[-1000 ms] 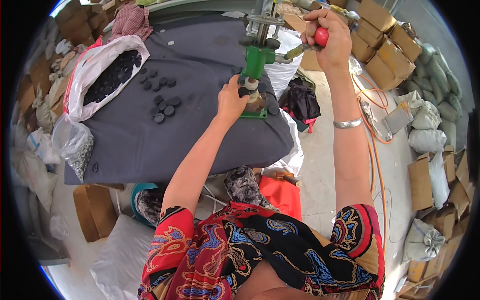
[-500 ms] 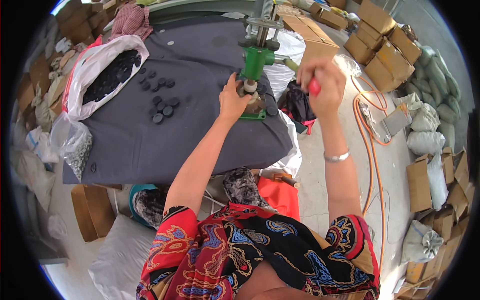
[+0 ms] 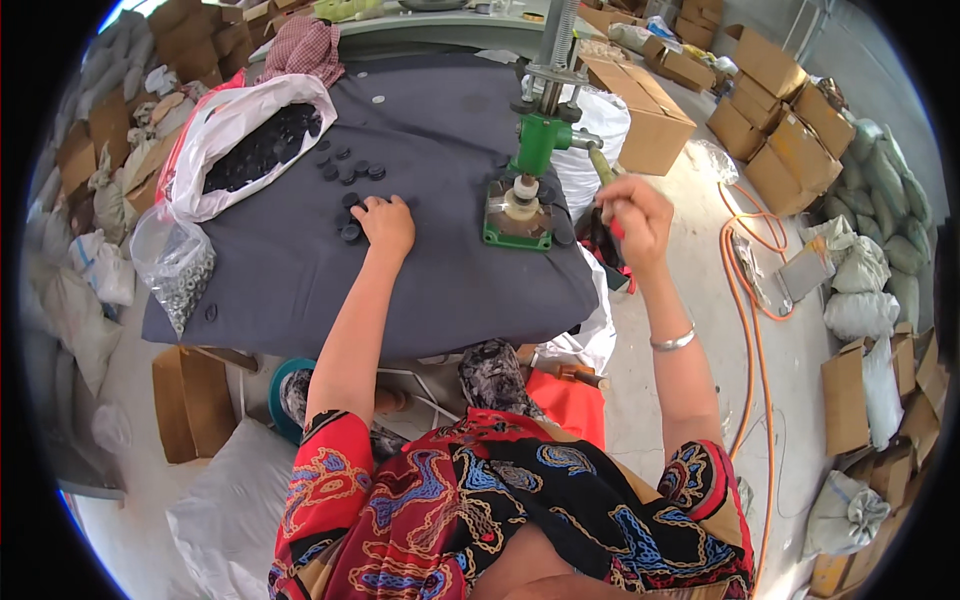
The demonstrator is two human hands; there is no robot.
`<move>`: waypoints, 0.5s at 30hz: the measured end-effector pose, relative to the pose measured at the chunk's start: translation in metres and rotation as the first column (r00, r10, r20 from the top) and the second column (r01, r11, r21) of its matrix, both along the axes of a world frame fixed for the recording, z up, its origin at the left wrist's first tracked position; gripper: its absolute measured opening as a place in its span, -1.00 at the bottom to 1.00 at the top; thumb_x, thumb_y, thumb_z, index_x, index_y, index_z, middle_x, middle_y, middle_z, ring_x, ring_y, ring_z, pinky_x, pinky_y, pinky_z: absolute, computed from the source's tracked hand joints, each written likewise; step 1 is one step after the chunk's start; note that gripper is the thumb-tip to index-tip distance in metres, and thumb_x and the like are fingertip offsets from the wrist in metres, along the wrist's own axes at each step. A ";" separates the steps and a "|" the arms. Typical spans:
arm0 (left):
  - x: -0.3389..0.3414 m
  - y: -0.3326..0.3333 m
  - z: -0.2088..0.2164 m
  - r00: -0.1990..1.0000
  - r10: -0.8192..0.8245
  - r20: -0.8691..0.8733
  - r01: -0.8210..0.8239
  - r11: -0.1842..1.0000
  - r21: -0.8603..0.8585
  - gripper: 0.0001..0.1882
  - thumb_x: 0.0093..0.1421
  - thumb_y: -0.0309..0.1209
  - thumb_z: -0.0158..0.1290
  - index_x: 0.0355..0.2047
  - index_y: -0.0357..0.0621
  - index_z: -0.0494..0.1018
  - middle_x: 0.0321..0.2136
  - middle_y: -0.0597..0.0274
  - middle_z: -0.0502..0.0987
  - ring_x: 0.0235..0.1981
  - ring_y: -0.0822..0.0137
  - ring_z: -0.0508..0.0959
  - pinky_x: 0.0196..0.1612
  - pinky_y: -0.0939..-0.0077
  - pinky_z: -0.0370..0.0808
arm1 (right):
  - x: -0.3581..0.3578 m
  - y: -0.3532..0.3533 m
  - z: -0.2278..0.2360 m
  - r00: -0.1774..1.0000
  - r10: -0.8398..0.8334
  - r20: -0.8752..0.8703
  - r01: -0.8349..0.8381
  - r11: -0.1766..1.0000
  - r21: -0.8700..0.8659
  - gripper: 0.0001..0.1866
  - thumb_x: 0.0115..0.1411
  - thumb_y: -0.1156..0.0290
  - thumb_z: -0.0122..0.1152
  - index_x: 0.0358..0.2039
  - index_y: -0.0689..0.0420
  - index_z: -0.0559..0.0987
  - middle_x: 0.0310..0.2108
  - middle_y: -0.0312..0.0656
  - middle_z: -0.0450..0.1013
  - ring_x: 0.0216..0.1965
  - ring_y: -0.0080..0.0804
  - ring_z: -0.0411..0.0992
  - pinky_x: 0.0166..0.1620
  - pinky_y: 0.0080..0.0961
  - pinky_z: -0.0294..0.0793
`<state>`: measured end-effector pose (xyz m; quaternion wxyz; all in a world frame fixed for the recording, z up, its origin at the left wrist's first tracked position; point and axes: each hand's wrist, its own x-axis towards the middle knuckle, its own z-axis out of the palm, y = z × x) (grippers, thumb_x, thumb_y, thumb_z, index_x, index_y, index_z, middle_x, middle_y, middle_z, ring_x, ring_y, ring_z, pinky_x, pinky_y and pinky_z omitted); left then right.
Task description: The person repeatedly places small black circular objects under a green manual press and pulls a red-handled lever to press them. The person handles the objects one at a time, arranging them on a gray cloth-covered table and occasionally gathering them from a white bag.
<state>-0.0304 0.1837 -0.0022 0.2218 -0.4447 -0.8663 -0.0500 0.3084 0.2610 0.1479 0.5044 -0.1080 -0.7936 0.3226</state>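
My left hand (image 3: 388, 226) reaches over the table among small black round caps (image 3: 350, 232), its fingers closed at the edge of the cluster, partly hiding them. My right hand (image 3: 640, 215) is closed round the lever handle (image 3: 602, 168) of a green hand press (image 3: 540, 145); red shows under its fingers. On the press's green base (image 3: 520, 238), a pale round die (image 3: 521, 204) stands beneath the ram. More loose caps (image 3: 347, 172) lie farther back, towards a white sack (image 3: 205, 205) full of black pieces.
A clear plastic bag of small metal rings (image 3: 185, 275) rests at the table's left edge. The dark cloth (image 3: 450, 300) covers the tabletop. Cardboard boxes (image 3: 640, 110) stand beyond the press. An orange hose (image 3: 742, 300) runs along the floor at right.
My left hand has left the press die and moved left to the loose caps. My right hand remains on the lever, slightly lower. The view has shifted a little.
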 end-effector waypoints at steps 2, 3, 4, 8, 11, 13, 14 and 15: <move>0.007 -0.001 0.000 0.998 -0.064 0.020 0.064 0.998 -0.004 -0.78 0.06 -0.48 0.01 -0.26 -0.14 0.52 -0.35 0.06 0.57 -0.18 0.12 0.49 -0.12 0.07 0.26 | -0.008 0.001 0.023 0.996 0.047 -0.078 -0.053 0.995 -0.080 -0.79 0.04 0.55 -0.11 -0.47 0.33 0.53 -0.65 -0.20 0.39 -0.57 -0.58 0.36 -0.46 -0.64 0.32; 0.012 -0.002 0.000 0.995 -0.096 0.005 0.096 0.995 0.009 -0.77 0.06 -0.49 0.00 -0.25 -0.14 0.52 -0.36 0.06 0.57 -0.20 0.11 0.50 -0.13 0.09 0.28 | -0.010 0.005 0.031 0.993 0.077 -0.092 -0.088 0.989 -0.115 -0.79 0.04 0.55 -0.12 -0.46 0.34 0.52 -0.66 -0.20 0.39 -0.58 -0.57 0.35 -0.46 -0.64 0.32; 0.016 -0.002 0.000 0.992 -0.127 -0.011 0.127 0.992 0.022 -0.76 0.06 -0.50 -0.01 -0.24 -0.15 0.52 -0.37 0.06 0.57 -0.22 0.10 0.50 -0.14 0.11 0.30 | -0.011 0.009 0.038 0.988 0.108 -0.108 -0.123 0.981 -0.149 -0.79 0.05 0.55 -0.12 -0.45 0.34 0.52 -0.66 -0.20 0.39 -0.58 -0.57 0.34 -0.46 -0.64 0.32; 0.030 -0.003 -0.003 0.934 -0.317 0.164 0.281 0.936 0.210 -0.71 0.04 -0.48 0.09 -0.19 -0.24 0.52 -0.33 0.03 0.57 -0.16 0.07 0.49 -0.15 0.20 0.37 | -0.012 0.014 0.042 0.978 0.139 -0.154 -0.165 0.970 -0.176 -0.78 0.05 0.55 -0.13 -0.43 0.35 0.51 -0.66 -0.19 0.38 -0.60 -0.54 0.31 -0.47 -0.61 0.32; 0.036 -0.010 -0.010 0.878 -0.413 0.241 0.296 0.866 0.403 -0.63 -0.02 -0.50 0.17 -0.13 -0.25 0.50 -0.31 0.04 0.57 -0.18 0.04 0.49 -0.15 0.20 0.41 | -0.011 0.004 0.029 0.979 0.101 -0.178 -0.133 0.975 -0.176 -0.79 0.05 0.52 -0.11 -0.46 0.34 0.51 -0.66 -0.21 0.38 -0.58 -0.55 0.34 -0.48 -0.60 0.33; 0.037 -0.011 -0.016 0.873 -0.424 0.240 0.271 0.832 0.484 -0.53 -0.06 -0.51 0.21 -0.06 -0.25 0.49 -0.28 0.05 0.58 -0.18 0.01 0.50 -0.10 0.18 0.42 | 0.001 0.003 -0.015 0.996 0.000 -0.094 0.003 1.000 0.030 -0.81 0.02 0.50 -0.08 -0.50 0.31 0.52 -0.65 -0.20 0.39 -0.59 -0.51 0.35 -0.46 -0.58 0.35; 0.038 -0.010 -0.016 0.868 -0.425 0.256 0.273 0.840 0.469 -0.54 -0.05 -0.50 0.21 -0.07 -0.24 0.49 -0.28 0.05 0.58 -0.18 0.01 0.49 -0.09 0.19 0.42 | -0.001 0.005 -0.046 0.992 0.044 -0.120 -0.004 0.949 0.317 -0.84 -0.02 0.50 -0.03 -0.53 0.27 0.53 -0.65 -0.18 0.38 -0.60 -0.45 0.36 -0.45 -0.55 0.36; 0.039 -0.013 -0.016 0.866 -0.417 0.277 0.266 0.852 0.452 -0.55 -0.05 -0.50 0.21 -0.07 -0.24 0.50 -0.27 0.05 0.58 -0.17 0.01 0.49 -0.07 0.20 0.42 | -0.001 0.000 -0.053 0.985 0.076 -0.156 -0.022 0.947 0.321 -0.85 -0.03 0.51 -0.03 -0.53 0.25 0.53 -0.65 -0.18 0.37 -0.61 -0.42 0.36 -0.47 -0.53 0.36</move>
